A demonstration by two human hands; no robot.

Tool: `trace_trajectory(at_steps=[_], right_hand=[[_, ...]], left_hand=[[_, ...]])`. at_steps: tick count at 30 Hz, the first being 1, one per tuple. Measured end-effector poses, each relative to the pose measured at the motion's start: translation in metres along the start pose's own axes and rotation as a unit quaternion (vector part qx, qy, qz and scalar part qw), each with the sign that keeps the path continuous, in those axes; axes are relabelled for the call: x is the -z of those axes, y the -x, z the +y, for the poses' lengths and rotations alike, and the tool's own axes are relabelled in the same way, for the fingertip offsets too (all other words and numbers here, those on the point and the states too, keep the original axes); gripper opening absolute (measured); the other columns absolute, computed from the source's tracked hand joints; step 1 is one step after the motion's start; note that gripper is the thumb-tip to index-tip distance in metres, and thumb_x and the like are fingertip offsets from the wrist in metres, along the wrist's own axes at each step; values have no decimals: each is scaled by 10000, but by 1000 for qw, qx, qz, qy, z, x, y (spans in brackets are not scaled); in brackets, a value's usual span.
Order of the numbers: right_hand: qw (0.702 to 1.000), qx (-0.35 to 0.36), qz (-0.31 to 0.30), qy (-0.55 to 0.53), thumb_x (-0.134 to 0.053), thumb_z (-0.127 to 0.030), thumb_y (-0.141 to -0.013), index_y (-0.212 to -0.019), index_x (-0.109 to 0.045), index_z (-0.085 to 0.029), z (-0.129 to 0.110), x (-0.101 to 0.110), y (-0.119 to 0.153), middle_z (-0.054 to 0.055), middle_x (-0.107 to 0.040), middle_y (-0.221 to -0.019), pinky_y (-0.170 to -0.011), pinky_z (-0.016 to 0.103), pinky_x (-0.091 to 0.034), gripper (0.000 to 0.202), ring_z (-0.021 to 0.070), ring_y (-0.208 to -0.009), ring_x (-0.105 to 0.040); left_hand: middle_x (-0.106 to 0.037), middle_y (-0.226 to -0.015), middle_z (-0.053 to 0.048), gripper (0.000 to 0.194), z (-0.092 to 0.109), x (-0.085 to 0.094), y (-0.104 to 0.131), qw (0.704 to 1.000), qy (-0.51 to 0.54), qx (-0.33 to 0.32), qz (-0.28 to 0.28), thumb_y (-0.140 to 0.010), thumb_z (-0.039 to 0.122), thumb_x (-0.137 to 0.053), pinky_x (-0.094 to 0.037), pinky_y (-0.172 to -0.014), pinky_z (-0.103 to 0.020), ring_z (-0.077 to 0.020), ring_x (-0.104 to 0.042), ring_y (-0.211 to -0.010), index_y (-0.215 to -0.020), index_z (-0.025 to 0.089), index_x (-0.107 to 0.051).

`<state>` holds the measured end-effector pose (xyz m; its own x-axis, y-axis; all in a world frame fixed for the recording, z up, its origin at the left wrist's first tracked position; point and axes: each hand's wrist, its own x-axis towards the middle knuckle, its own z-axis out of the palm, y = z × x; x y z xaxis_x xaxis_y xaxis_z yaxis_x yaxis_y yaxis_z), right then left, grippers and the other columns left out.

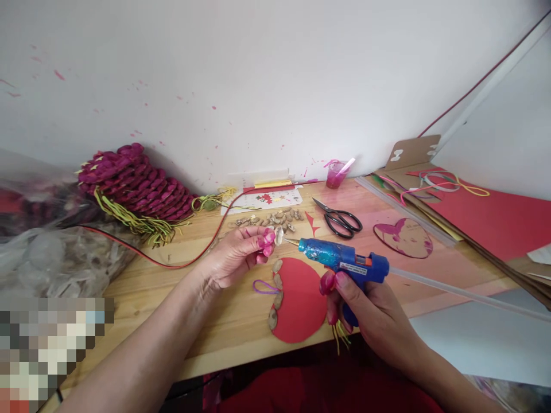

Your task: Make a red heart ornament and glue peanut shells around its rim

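Between the fingertips of my left hand (241, 252) is a peanut shell half (279, 235), its pale hollow side showing. My right hand (365, 304) grips a blue hot glue gun (340, 259), its brass nozzle pointing left and close to the shell. A long clear glue stick (456, 295) sticks out of the gun's back. Below both hands lies a red heart-shaped card (299, 304), with several peanut shells (274, 318) along its left edge. A purple loop of cord (263, 287) comes out at that edge. Yellow-green threads (340, 338) hang by the card's lower right.
Loose peanut shells (279, 218) are heaped behind my left hand. Black scissors (340, 221), a cup of pink paint (338, 174) and a paint-stained heart (403, 238) lie farther back. A magenta shell craft (142, 183) leans at the wall. A red-black cable (181, 267) crosses the left side.
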<state>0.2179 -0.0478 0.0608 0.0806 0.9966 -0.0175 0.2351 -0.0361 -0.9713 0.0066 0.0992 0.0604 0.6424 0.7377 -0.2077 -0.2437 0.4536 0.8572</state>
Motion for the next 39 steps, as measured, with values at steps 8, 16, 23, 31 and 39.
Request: trace_trajectory(at_steps=[8,16,23,31,39], right_hand=[[999,8,-41,12,-425,-542,-993,-597,-628,-177,3,-1,11,53,-635,-620,-462,231,-432,575,115,-510,-529],[999,33,-31,26,-426,-523,-996,-609,-630,-177,3,-3,8,63,-643,-679,-477,233,-449,558,141,-583,-590],[998,47,-23,29,-422,-508,-1003,-612,-627,-178,5,-4,7,53,-637,-727,-546,256,-480,551,139,-613,-598],[997,48,-25,53,-410,-517,-1007,-611,-615,-184,4,-4,6,37,-629,-626,-533,258,-447,556,139,-589,-572],[997,52,-20,47,-421,-503,-1007,-616,-615,-188,4,-3,6,32,-630,-644,-567,264,-457,539,144,-618,-585]], left_hand=[[-599,-612,-3,267,-1,-1,0,1000,12,-9,-4,-674,293,-887,-392,-484,-145,-58,-505,-529,-711,125,-684],[-601,-611,-5,275,-1,-2,0,1000,13,-4,-7,-658,301,-895,-390,-485,-147,-61,-507,-531,-699,127,-685],[-600,-606,-6,284,1,-2,1,1000,13,-1,-3,-637,303,-907,-386,-481,-144,-60,-504,-529,-691,128,-690],[-606,-605,-4,291,0,-3,1,1000,20,5,6,-612,295,-921,-390,-480,-143,-58,-505,-527,-713,133,-701],[-606,-602,-4,325,1,-3,1,1000,11,7,19,-585,311,-932,-399,-479,-145,-60,-508,-526,-699,128,-688]])
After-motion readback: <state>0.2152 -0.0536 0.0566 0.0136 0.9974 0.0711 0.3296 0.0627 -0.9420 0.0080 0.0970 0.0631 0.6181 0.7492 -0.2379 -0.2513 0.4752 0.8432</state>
